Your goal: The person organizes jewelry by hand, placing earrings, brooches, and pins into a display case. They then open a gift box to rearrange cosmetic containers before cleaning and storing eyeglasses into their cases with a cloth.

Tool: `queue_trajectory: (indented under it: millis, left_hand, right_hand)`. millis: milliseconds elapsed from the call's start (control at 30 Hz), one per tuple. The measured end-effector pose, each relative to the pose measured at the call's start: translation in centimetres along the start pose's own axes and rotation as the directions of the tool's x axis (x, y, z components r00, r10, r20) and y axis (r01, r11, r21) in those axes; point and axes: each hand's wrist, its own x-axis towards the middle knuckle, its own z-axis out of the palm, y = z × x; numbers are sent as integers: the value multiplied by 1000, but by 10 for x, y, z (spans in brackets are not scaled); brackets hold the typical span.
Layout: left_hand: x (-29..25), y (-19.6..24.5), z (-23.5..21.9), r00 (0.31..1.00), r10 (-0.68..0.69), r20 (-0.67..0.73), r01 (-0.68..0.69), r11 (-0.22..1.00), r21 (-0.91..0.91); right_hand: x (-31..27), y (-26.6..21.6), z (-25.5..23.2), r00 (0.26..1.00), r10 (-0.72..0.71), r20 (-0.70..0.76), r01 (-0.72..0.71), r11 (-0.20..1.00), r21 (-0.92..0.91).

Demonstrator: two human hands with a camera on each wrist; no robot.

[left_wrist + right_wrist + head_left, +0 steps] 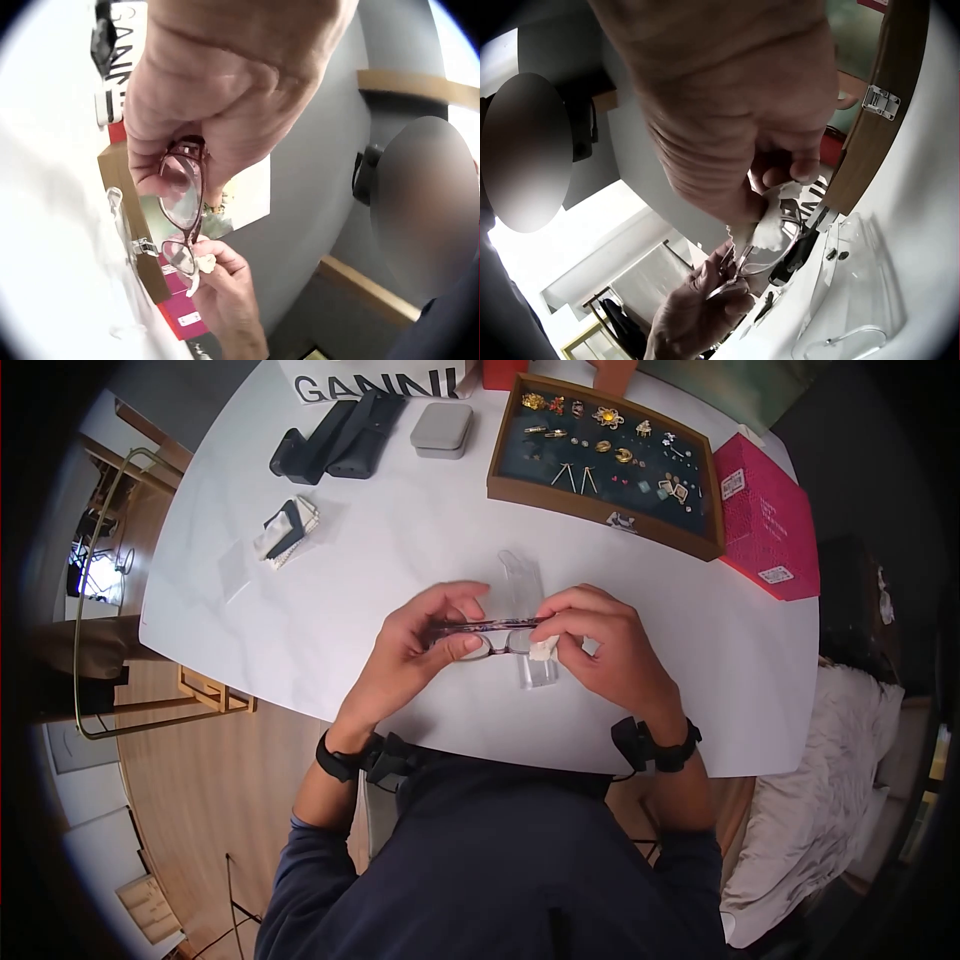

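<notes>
A pair of eyeglasses (499, 651) with a thin dark reddish frame is held over the white table. My left hand (408, 645) grips it at one end, thumb and fingers around the lens there. At the other end, my right hand (612, 645) pinches a crumpled white cloth (543, 649) against the lens. In the right wrist view the cloth (769, 231) hangs in folds from the fingertips and covers part of the frame. Beneath the hands lies a clear plastic case (855, 289), which the glasses and fingers partly hide in the head view.
A brown jewelry box (500, 495) with pinned pieces stands back right beside a pink box (770, 520). Farther left are a small grey case (441, 428), dark elongated cases (350, 440), folded cloths (287, 532) and a white bag (380, 380). The table's front edge borders my body.
</notes>
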Motion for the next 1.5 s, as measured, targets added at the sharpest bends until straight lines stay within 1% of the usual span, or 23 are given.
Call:
queue_trajectory:
  millis: [133,233,333,433,500,533,600,633,700,733,833,867,900,933,967,1000,1033,1133,1233,1267,1367,1467,1500]
  left_hand:
    - [3,-16,8,964,95,-249,-66,990,124]
    - [5,-23,17,877,301,-374,-185,931,316]
    - [6,-31,13,810,487,-326,-249,790,560]
    - [10,-9,24,787,519,-335,-106,649,754]
    - [17,-13,19,824,531,-198,-156,548,822]
    - [21,-13,16,837,531,-127,-185,495,849]
    - [22,0,11,920,384,-80,-195,626,755]
    - [25,7,10,950,310,-42,-193,685,703]
    - [40,15,8,984,158,-79,-130,950,283]
    - [49,18,5,995,78,-68,-76,996,42]
    - [76,25,1,990,103,96,-98,994,-57]
    - [81,26,7,983,141,116,-142,990,0]
    - [86,23,14,969,216,117,-228,968,106]
    - [92,17,20,949,288,125,-309,928,208]
    - [97,14,27,923,359,138,-384,871,305]
    - [98,18,34,924,332,191,-376,880,289]
    - [99,16,42,920,355,170,-388,887,252]
    - [101,11,53,914,389,117,-406,891,205]
    - [100,10,50,931,352,94,-365,895,257]
    - [100,7,51,940,330,85,-341,905,253]
    - [105,3,49,935,333,125,-355,900,253]
    - [103,8,47,920,346,186,-388,875,289]
    - [101,10,46,917,345,201,-393,867,306]
  right_hand:
    - [-2,3,15,985,-34,-168,26,998,-51]
    - [-5,5,23,955,-135,-265,87,979,-186]
    - [-9,4,24,918,-241,-315,125,929,-349]
    - [-13,8,25,896,-289,-337,124,892,-434]
    - [-14,12,27,873,-323,-365,141,885,-445]
    - [-14,11,25,873,-239,-425,80,930,-359]
    - [-16,8,19,852,-59,-519,-37,984,-173]
    - [-16,13,16,818,9,-576,-22,1000,-16]
    - [-14,26,12,746,176,-642,30,955,297]
    - [-9,29,10,701,236,-673,47,926,375]
    - [-4,38,-3,639,333,-694,-42,915,401]
    - [0,39,-6,617,179,-767,-113,984,138]
    - [5,39,-8,606,10,-795,-191,973,-133]
    - [8,38,-10,610,-158,-776,-269,881,-390]
    - [11,34,-7,649,-168,-742,-216,895,-391]
    - [16,30,0,684,-181,-707,-162,907,-389]
    - [18,26,5,718,-189,-670,-113,918,-380]
    - [19,20,12,789,-51,-612,-97,973,-207]
    - [9,34,6,846,-22,-533,-203,911,-359]
    - [8,35,5,840,27,-542,-254,903,-348]
    - [14,28,12,860,4,-509,-155,954,-255]
    - [16,35,-9,748,61,-660,-249,949,-194]
    - [16,42,-18,757,-22,-653,-249,914,-319]
